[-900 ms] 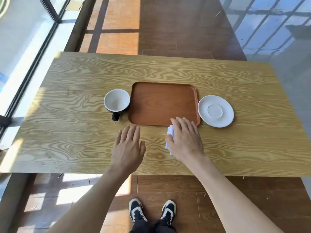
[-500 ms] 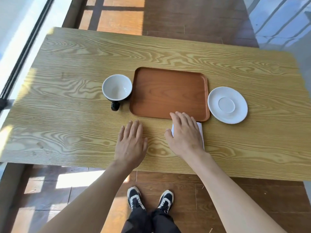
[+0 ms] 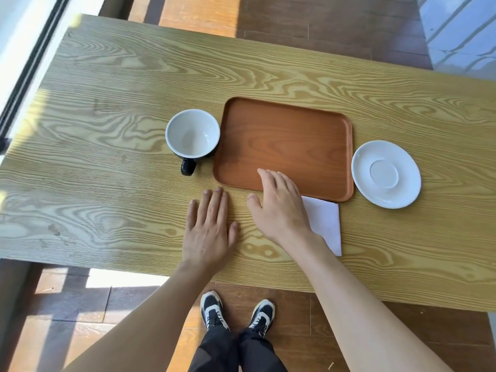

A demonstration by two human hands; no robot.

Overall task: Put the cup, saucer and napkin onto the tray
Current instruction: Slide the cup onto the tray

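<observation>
Since a moment ago our right hand [image 3: 279,208] has slid off the napkin [image 3: 326,218] toward ten o'clock, empty and spread over the tray [image 3: 284,140] rim, while our left hand [image 3: 209,232] rests flat, steadying us.

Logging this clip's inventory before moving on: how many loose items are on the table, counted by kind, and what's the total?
Cup: 1, left of the tray
Tray: 1, nothing on it
Saucer: 1, right of the tray
Napkin: 1, partly under the right hand
Total: 4
</observation>
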